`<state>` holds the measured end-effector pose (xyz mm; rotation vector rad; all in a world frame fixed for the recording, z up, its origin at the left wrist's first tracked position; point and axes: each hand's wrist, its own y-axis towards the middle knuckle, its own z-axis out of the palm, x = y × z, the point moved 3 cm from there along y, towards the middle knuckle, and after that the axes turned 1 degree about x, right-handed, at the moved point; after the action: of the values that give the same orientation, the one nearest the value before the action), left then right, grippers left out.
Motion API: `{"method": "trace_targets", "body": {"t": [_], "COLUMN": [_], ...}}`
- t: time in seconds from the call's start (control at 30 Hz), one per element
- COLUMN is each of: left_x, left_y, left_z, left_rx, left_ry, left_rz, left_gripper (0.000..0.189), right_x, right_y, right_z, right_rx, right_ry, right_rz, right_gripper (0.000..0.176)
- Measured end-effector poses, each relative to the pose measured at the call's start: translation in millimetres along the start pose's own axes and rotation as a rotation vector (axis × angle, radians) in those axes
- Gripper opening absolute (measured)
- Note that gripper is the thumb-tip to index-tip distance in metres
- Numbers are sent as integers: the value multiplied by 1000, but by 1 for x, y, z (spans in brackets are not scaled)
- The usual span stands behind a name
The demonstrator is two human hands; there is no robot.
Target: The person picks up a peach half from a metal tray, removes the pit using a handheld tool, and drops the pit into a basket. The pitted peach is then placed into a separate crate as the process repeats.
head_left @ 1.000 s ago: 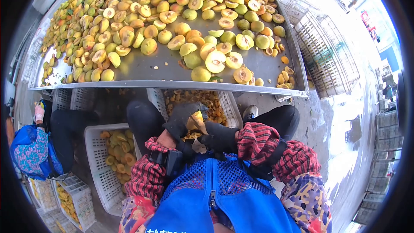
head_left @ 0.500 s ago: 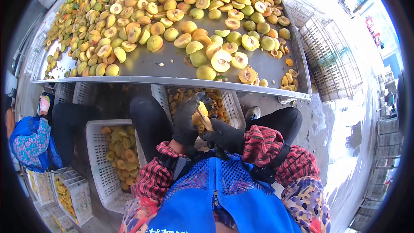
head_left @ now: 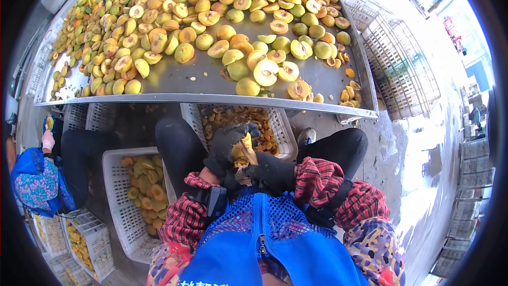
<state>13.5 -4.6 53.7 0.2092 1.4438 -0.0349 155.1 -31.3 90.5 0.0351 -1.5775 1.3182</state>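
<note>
My left hand (head_left: 225, 147), in a black glove, is closed around a yellow peach half (head_left: 241, 147) held over my lap. My right hand (head_left: 272, 173), also black-gloved, grips a slim tan tool (head_left: 251, 155), perhaps a wooden-handled knife, pressed against the fruit. Its working end cannot be made out. Just beyond both hands, a white crate (head_left: 286, 132) between my knees holds brownish-yellow fruit scraps. To the left of my leg, another white crate (head_left: 114, 180) contains peach halves (head_left: 145, 182).
A metal table (head_left: 185, 82) ahead is heaped with cut peaches (head_left: 159, 37), its raised rim facing me. At left a co-worker's gloved hand (head_left: 48, 140) holds fruit. White crates (head_left: 399, 69) stand at right, and a fruit-filled crate (head_left: 98, 243) sits lower left.
My hands have shifted slightly left and down, and the peach half has turned between them. The whole view has moved a little. The co-worker's hand has moved slightly left.
</note>
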Motion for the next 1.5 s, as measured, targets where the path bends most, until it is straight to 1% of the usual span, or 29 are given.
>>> {"method": "trace_targets", "body": {"t": [0.07,0.1,0.17,0.2,0.27,0.3,0.37,0.4,0.47,0.5,0.57,0.6,0.67,0.73,0.77,0.8,0.9,0.97,1.03,1.07,1.13,1.2,1.27,1.3,1.37,1.4,1.47,1.5], "left_x": [2,3,4,5,18,26,50,53,46,37,16,11,33,37,35,31,33,29,30,34,36,36,35,35,39,41,38,38], "left_y": [2,1,1,0,-3,-6,-6,-6,-5,-3,-1,-1,-9,-11,-9,-8,-11,-11,-13,-14,-15,-17,-18,-18,-16,-14,-12,-13], "left_z": [2,0,-4,-5,-10,-9,-10,-9,-9,-9,-10,-10,-19,-20,-16,-14,-21,-20,-19,-20,-20,-17,-20,-20,-22,-23,-30,-31], "left_rx": [-81,-123,-59,-23,60,98,37,3,-18,-27,-31,-32,-43,-97,-144,-192,-255,-264,-266,-264,-277,-310,-332,-341,-353,-359,-301,-271], "left_ry": [169,256,517,644,568,526,222,71,171,222,296,332,142,50,53,57,330,199,168,206,225,187,404,513,365,290,454,535], "left_rz": [128,192,305,362,220,145,-39,-131,29,110,208,254,-25,-90,-17,56,224,128,84,89,60,-10,120,186,92,47,206,284], "left_gripper": [26,25,23,22,21,20,21,21,22,23,25,26,28,27,26,24,20,18,18,18,18,19,20,21,22,23,25,26], "right_x": [-5,-4,-2,-7,-17,-16,-11,-11,-8,-6,2,7,16,11,7,1,-2,7,5,5,8,5,-5,-5,-7,-8,-11,-9], "right_y": [12,13,16,17,17,16,16,17,20,20,19,15,6,12,17,21,29,25,23,22,21,25,37,38,36,38,43,41], "right_z": [-2,-2,-1,-1,-1,-1,-4,-4,-4,-4,-4,-1,5,5,5,4,1,-2,1,2,3,4,4,6,12,13,12,12], "right_rx": [44,50,61,-11,-164,-143,-95,-63,0,43,127,100,49,3,-20,-75,-215,-282,-392,-446,-437,-429,-425,-426,-425,-389,-314,-276], "right_ry": [69,36,-23,-108,-278,-314,-390,-334,-221,-167,-64,-9,98,-2,-52,-129,-373,-553,-718,-799,-783,-748,-695,-710,-733,-680,-576,-501], "right_rz": [-122,-144,-188,-172,-138,-97,-13,-38,-99,-54,35,33,31,-112,-184,-198,-234,-235,-390,-468,-395,-292,-167,-257,-435,-399,-326,-239], "right_gripper": [18,20,25,25,26,26,27,28,28,28,27,27,26,26,27,28,30,31,30,29,28,27,27,28,28,29,30,31]}}
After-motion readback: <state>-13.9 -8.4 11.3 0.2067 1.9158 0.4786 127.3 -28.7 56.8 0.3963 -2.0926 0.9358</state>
